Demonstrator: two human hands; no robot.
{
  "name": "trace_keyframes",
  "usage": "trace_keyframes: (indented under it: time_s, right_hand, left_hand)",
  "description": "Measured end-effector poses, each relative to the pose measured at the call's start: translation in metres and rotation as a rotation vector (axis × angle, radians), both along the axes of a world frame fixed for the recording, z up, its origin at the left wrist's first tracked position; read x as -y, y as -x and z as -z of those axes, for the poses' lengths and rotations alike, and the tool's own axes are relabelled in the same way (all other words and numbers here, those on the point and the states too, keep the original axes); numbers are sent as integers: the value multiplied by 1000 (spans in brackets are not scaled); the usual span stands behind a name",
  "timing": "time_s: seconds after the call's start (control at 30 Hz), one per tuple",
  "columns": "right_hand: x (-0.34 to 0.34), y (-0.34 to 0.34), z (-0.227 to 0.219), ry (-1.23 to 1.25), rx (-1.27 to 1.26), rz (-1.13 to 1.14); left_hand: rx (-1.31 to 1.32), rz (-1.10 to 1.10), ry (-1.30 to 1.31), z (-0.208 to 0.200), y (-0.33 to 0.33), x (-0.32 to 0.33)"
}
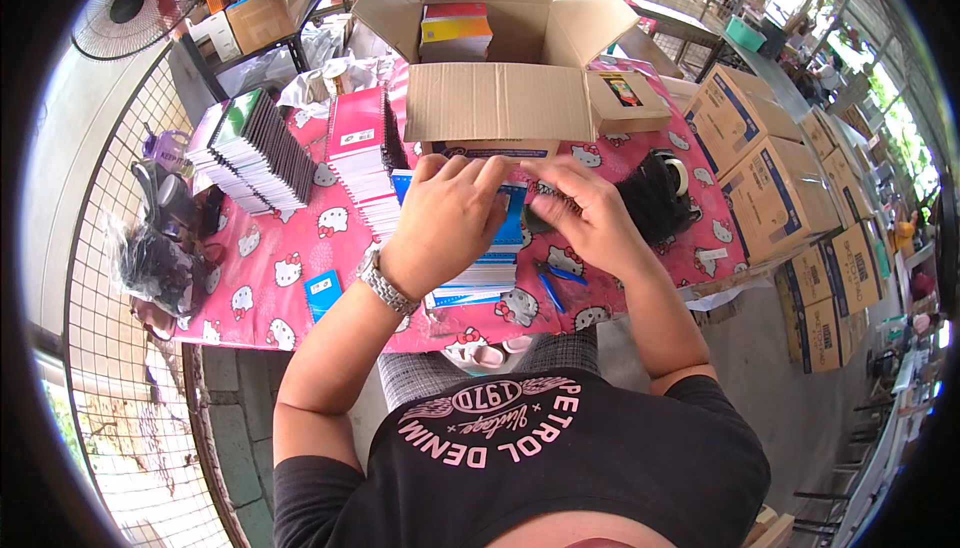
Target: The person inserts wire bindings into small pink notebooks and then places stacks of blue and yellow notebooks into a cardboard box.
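My left hand [455, 203], with a metal watch on its wrist, is closed with curled fingers over the upper edge of a blue notebook [510, 226]. Under it rises a stack of blue-covered notebooks [475, 283] with white pages. My right hand [585, 210] pinches at the notebook's upper right corner, beside a dark coil-like strip [545, 190]; what lies between its fingertips is too small to name. Blue-handled pliers [555, 286] rest on the table just right of the stack. A small blue notebook [323, 295] lies flat on the left.
The table has a pink patterned cover [270, 273]. Spiral notebooks stand in a pink stack [360, 153] and a green-and-pink stack [250, 153]. An open carton [495, 103] stands behind my hands. A black bag [655, 198] lies right; sealed cartons [775, 188] are piled beyond.
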State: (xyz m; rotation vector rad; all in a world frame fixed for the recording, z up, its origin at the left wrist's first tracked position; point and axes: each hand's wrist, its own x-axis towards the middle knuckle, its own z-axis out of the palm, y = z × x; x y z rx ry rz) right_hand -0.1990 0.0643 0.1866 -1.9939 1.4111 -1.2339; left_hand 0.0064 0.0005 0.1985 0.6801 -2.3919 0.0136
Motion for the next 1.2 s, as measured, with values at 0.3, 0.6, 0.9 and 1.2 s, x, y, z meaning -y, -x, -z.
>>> trace_keyframes:
  time_s: [0.3, 0.6, 0.9, 1.2]
  right_hand:
    - [1, 1, -27, -336, 181, -211]
    - [99, 84, 273, -205, -673, 400]
    - [67, 37, -30, -418, 545, -975]
    - [86, 31, -36, -485, -43, -701]
  left_hand:
    - [43, 52, -64, -3, -7, -4]
    - [-60, -160, 22, 14, 5, -9]
    - [-107, -210, -112, 11, -12, -5]
    - [-168, -162, -148, 12, -14, 3]
